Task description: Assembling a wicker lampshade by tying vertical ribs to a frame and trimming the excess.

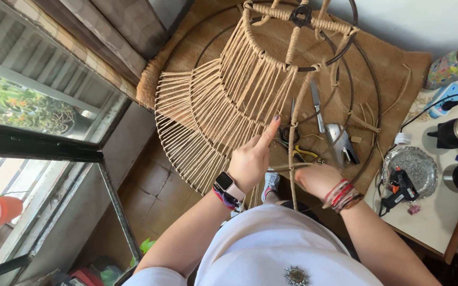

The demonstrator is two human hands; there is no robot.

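Note:
A large round metal frame (371, 79) with several rings lies before me, its left part wrapped in tan jute cord (223, 100). My left hand (253, 156), with a watch on the wrist, rests on the wrapped strands, index finger pointing up along them. My right hand (316, 179), with red bracelets, pinches a loose jute cord (282, 168) pulled across a wrapped spoke (293, 153). Both hands sit at the frame's near edge.
Pliers with yellow handles (300, 152), scissors (316, 108) and a staple gun (340, 143) lie on the brown mat (398, 63). At right, a white table (441, 212) carries a glue gun (398, 186) on a silver tray, bottles and cups. A window is at left.

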